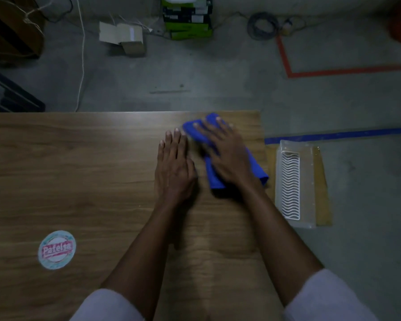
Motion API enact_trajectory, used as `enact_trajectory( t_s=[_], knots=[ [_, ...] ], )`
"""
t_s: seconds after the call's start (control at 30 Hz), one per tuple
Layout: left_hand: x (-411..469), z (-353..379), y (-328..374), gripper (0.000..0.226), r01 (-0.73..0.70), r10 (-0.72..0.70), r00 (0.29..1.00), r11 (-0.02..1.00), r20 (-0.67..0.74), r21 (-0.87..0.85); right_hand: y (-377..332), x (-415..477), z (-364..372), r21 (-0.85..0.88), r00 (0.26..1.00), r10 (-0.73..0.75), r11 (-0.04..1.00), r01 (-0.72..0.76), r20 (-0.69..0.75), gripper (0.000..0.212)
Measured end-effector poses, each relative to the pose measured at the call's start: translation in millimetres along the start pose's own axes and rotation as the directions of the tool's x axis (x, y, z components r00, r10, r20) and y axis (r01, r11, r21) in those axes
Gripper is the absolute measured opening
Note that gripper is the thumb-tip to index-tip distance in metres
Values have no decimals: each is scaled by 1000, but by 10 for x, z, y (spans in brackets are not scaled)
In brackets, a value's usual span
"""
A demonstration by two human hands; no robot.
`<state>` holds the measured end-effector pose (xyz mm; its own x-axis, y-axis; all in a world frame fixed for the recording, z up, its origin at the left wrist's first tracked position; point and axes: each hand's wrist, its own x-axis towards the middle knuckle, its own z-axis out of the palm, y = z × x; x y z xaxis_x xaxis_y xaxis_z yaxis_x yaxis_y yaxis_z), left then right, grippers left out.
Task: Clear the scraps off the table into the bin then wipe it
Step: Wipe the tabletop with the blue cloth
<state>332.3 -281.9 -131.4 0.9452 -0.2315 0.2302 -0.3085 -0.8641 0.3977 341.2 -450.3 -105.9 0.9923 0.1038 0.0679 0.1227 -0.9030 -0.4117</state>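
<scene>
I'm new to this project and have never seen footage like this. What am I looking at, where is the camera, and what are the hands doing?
There is no machine here, only a person's two bare hands. The single picture comes from a camera worn on the head, looking forward and down. The left hand lies flat, fingers straight, on the wooden table. The right hand, blurred, presses a blue cloth onto the table with spread fingers. A round sticker sits on the table's left part. On the floor to the right stands a clear container with a white grille inside.
</scene>
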Motion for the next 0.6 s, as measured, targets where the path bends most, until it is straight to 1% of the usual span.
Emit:
enact_trajectory(
  t_s=[0.03, 0.07, 0.1, 0.13, 0.17, 0.2, 0.23, 0.27, 0.33, 0.43, 0.47, 0.5, 0.53, 0.57, 0.6],
  knots=[
    [-6, 0, 9, 61, 9, -9, 1000, 1000, 7, 2, 186, -40, -83, 40, 997, 41, 998, -38, -68, 50],
    [-12, 7, 17, 62, 16, -16, 1000, 1000, 12, 4, 362, -36, -167, 56, 987, 118, 992, -112, -113, 50],
    [-17, 12, 24, 62, 20, -20, 1000, 1000, 14, 7, 509, 21, -228, 40, 978, 184, 983, -181, -99, 50],
    [-17, 14, 30, 62, 22, -22, 1000, 1000, 12, 9, 601, 113, -244, -18, 981, 193, 981, -193, -38, 50],
    [-9, 16, 33, 63, 23, -23, 1000, 1000, 9, 5, 632, 204, -234, -85, 990, 139, 987, -136, 30, 50],
    [0, 12, 28, 63, 26, -26, 1000, 1000, 8, -2, 626, 265, -222, -111, 994, 51, 993, -40, 95, 50],
    [4, 1, 24, 63, 29, -29, 1000, 1000, 9, -8, 597, 278, -221, -93, 989, -41, 994, 55, 145, 49],
    [5, -10, 24, 63, 29, -29, 1000, 999, 12, -12, 563, 241, -222, -56, 978, -119, 990, 130, 169, 48],
    [2, -27, 37, 62, 26, -26, 999, 1000, 20, -14, 464, -28, -207, -12, 962, -224, 973, 228, 156, 48],
    [0, -60, 56, 62, 28, -28, 999, 1000, 20, -8, 338, -609, -173, -8, 910, -352, 932, 363, 221, 68],
    [-2, -62, 63, 62, 35, -35, 999, 999, 27, -9, 393, -669, -205, 13, 916, -340, 938, 345, 212, 74],
    [-5, -64, 68, 63, 41, -40, 998, 999, 38, -5, 493, -612, -260, 56, 952, -262, 965, 256, 160, 77],
    [-8, -59, 72, 63, 44, -44, 998, 999, 46, -1, 610, -466, -316, 90, 987, -137, 987, 129, 87, 74],
    [-17, -53, 76, 63, 45, -45, 998, 999, 45, 2, 712, -268, -374, 90, 999, -20, 996, 16, 38, 64],
    [-27, -41, 75, 64, 42, -42, 998, 999, 35, 4, 788, -69, -396, 48, 999, 38, 998, -39, 22, 54]
  ],
)
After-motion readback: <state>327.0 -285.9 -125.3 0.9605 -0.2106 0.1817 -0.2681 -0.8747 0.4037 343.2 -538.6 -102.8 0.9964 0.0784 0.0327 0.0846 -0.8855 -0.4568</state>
